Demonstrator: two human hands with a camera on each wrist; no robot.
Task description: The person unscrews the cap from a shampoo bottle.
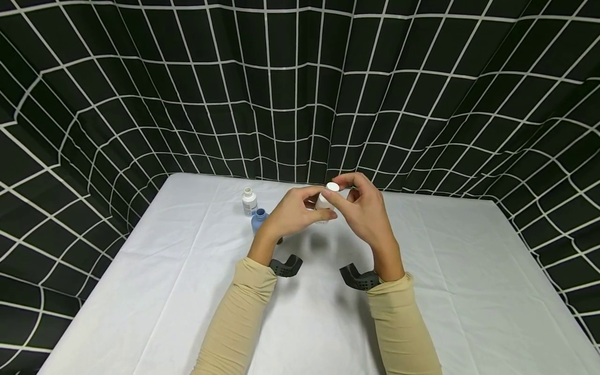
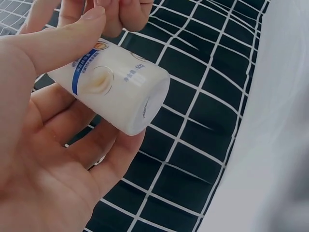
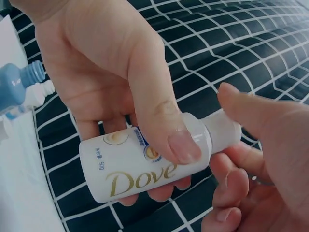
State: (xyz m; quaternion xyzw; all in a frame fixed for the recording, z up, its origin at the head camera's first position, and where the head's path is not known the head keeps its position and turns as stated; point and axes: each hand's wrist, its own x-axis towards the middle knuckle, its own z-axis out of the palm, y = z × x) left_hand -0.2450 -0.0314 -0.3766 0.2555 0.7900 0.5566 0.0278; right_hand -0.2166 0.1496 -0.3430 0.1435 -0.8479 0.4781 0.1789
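Note:
A small white Dove bottle (image 3: pixel 140 166) is held up off the table between both hands. My left hand (image 1: pixel 292 211) grips its body, with the thumb on one side and the fingers round the other. At the neck end, the white cap (image 3: pixel 223 129) is pinched between the thumb and fingers of my right hand (image 1: pixel 364 208). The left wrist view shows the bottle's base (image 2: pixel 150 107) tilted toward the camera, and the right fingers (image 2: pixel 113 17) show at the top. In the head view the hands cover much of the bottle.
Left of the hands on the white-covered table (image 1: pixel 159 291) stand a white bottle (image 1: pixel 249 202) and a blue bottle (image 1: pixel 259 219), both without caps. A small dark object (image 1: pixel 279 240) is mostly hidden by the left wrist. A black gridded curtain (image 1: pixel 290 83) surrounds the table.

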